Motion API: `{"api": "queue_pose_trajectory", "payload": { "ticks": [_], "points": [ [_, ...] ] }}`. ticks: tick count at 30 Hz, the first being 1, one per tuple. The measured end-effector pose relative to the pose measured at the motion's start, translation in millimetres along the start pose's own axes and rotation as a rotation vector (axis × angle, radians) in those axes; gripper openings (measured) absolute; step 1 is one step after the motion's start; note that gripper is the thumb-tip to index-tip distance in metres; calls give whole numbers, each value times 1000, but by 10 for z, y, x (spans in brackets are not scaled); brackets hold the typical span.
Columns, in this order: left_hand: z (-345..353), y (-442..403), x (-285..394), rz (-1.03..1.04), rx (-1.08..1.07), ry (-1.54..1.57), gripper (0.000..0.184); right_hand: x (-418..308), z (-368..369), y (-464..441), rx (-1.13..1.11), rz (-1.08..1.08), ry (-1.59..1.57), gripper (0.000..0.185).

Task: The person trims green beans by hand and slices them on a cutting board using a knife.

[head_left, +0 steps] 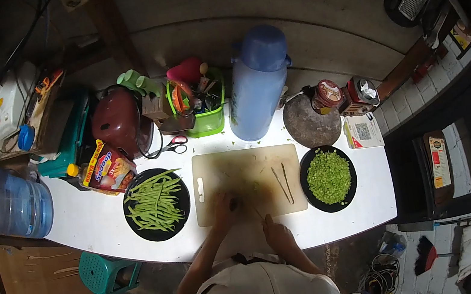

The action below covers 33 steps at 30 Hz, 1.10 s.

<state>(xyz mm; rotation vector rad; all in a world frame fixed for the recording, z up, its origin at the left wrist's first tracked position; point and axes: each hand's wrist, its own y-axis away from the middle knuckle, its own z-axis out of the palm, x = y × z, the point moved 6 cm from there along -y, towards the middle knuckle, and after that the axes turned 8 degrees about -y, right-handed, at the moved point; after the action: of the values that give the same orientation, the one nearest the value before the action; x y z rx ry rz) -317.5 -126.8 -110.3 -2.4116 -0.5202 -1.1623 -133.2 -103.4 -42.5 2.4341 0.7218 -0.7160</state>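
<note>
A pale cutting board lies on the white table before me, its middle in shadow. My left hand rests curled at the board's near edge; whatever its fingers hold is lost in the dark. In my right hand, just off that edge, is a knife whose thin blade points at the board. Two slim, stick-like items lie on the board's right part, with small scraps around. Left of the board, whole green beans fill a black plate; at right, chopped green beans cover another black plate.
Behind the board stand a tall blue thermos, a green basket of utensils and a stone mortar. Scissors and a red noodle pack lie back left. A water jug and green stool are leftward.
</note>
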Motion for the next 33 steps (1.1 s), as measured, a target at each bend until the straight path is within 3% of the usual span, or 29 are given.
{"api": "queue_pose_trajectory", "payload": {
  "ticks": [6,9,21,27,30,33],
  "points": [
    [-145,-46,237,108,60,-120,23,33,12,70,-70,34,-80,25],
    [-210,-52,323,126,77,-114,23,57,10,68,-123,56,-96,35],
    [-205,-63,297,196,129,-71,20,128,175,-40,-131,-80,-4,39],
    [-210,-57,294,156,88,-77,20,137,281,-75,40,-246,180,35],
    [-211,-65,307,156,88,-83,21,88,202,-65,-34,-181,111,41],
    [-227,-61,335,134,92,-79,21,73,271,-51,51,-267,329,41]
  ]
}}
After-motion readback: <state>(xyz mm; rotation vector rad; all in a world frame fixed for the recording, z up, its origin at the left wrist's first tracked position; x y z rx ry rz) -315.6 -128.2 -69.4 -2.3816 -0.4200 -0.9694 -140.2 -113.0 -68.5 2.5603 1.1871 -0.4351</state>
